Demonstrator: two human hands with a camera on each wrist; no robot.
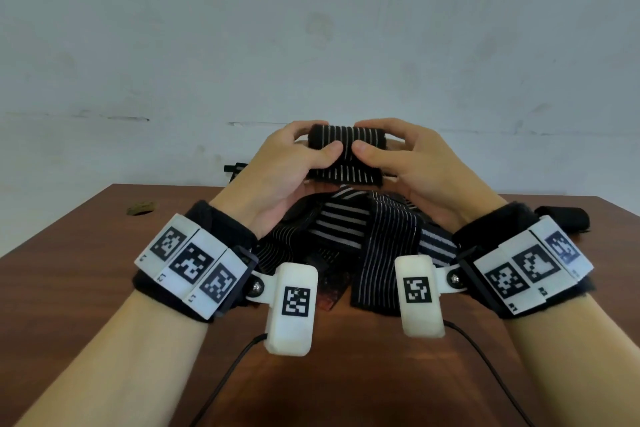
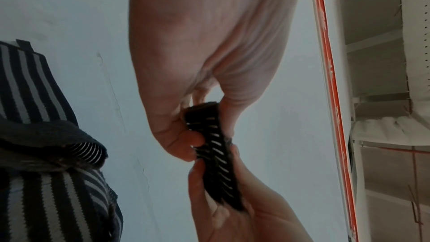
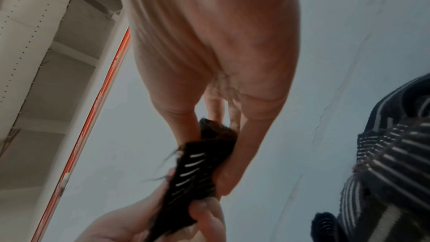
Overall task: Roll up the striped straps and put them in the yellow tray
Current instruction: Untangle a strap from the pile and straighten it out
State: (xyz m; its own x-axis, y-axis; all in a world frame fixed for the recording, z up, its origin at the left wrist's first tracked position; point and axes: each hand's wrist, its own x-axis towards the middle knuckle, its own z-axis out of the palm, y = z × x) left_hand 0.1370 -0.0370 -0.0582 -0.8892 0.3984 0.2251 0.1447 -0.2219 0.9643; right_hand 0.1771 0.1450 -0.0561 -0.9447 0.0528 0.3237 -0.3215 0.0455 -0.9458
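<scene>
Both hands are raised above the brown wooden table (image 1: 69, 288) and share one black elastic strap with thin white stripes (image 1: 346, 140), which is wound into a short, thick roll lying crosswise between them. The left hand (image 1: 277, 170) has its fingers curled over the far side of the roll's left end and its thumb pressed against the near side, so it grips that end firmly; the right hand (image 1: 412, 166) mirrors it on the other end, fingers wrapped over the top and thumb tip almost meeting the left thumb at the middle of the roll. A loose flat tail of the same strap hangs just below the thumbs. From the left wrist view the roll (image 2: 216, 155) appears end-on and flattened, pinched between thumb and fingers of the left hand (image 2: 186, 62), with the right hand (image 2: 244, 209) holding it from below. The right wrist view shows the same pinch on the strap (image 3: 197, 172) by the right hand (image 3: 221, 62), frayed threads sticking out of its edge, and the left hand (image 3: 163, 218) closing on the lower end. Beneath the hands, a heap of unrolled black-and-white striped straps (image 1: 346, 236) lies tangled on the table. A white block with a printed black square marker (image 1: 291, 302) juts from each wristband.
</scene>
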